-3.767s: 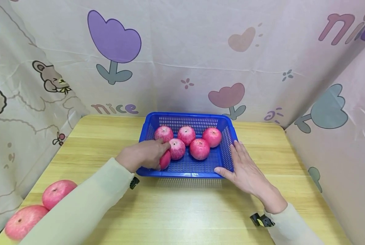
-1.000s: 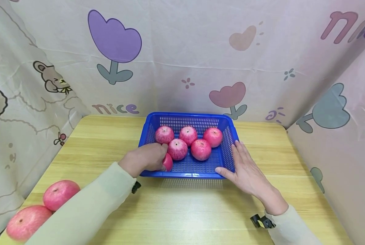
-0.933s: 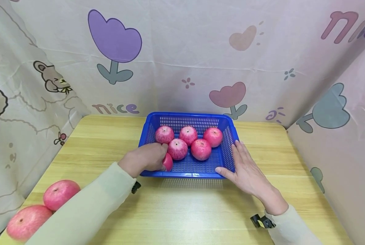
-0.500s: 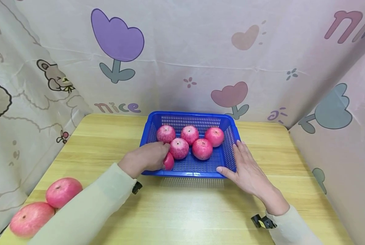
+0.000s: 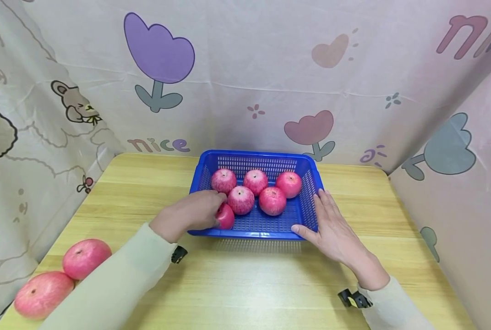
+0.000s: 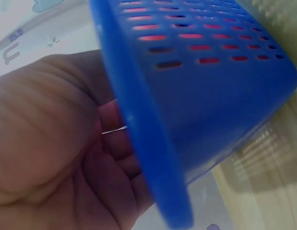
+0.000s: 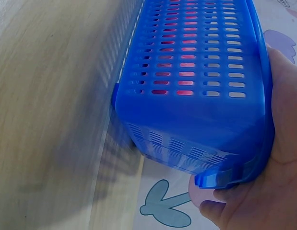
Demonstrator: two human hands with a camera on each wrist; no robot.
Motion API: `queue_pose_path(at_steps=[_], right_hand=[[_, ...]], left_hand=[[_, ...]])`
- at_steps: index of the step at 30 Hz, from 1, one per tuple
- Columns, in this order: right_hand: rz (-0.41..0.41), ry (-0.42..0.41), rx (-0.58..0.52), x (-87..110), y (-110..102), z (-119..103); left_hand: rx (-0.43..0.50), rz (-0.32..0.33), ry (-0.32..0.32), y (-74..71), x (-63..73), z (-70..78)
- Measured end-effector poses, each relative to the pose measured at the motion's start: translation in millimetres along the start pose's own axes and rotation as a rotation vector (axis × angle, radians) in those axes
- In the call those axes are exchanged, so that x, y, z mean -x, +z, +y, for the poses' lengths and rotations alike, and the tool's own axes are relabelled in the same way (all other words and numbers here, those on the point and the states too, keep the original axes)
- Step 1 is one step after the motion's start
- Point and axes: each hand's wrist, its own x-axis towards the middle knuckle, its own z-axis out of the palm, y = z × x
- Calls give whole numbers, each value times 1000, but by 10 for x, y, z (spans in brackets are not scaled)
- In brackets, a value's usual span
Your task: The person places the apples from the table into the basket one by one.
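A blue plastic basket (image 5: 266, 235) with slotted walls stands on the table. My left hand (image 5: 196, 210) reaches over its left rim, with fingertips beside the front-left apple (image 5: 226, 217). Several more red apples (image 5: 272, 200) sit inside toward the back and middle. In the left wrist view, the palm (image 6: 42, 129) is outside the rim and the fingers pass behind it, so their tips are hidden. My right hand (image 5: 335, 231) rests along the basket's right side, fingers straight, thumb at the front right corner. The right wrist view shows that hand (image 7: 290, 120) against the rim.
Two larger-looking apples, one behind (image 5: 86, 259) and one in front (image 5: 43, 294), lie at the table's left edge, close to the left sleeve (image 5: 117, 279). Printed cloth (image 5: 237, 59) hangs behind the wooden table (image 5: 245, 284) and along both sides.
My left hand has drawn back slightly to the left, baring more of the front-left apple, which stays in the basket. The right hand keeps its place; the head view has shifted a little.
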Motion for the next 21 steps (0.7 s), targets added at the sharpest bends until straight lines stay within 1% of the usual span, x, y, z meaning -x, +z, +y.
queue_pose_path(at_steps=[3, 6, 10, 12, 17, 21], right_hand=[[1, -1, -1, 0, 0, 1], [0, -3, -1, 2, 5, 0], [-2, -5, 0, 11, 10, -4], [-1, -6, 2, 14, 14, -3], [2, -7, 3, 16, 7, -2], [6, -6, 2, 17, 2, 0]], left_hand=[[35, 34, 20, -40, 54, -13], [68, 72, 23, -66, 140, -33], [93, 122, -2, -108, 298, -81], [100, 149, -23, -147, 402, -110], [113, 222, -108, -248, 699, -198], [105, 267, -163, -280, 919, -323]])
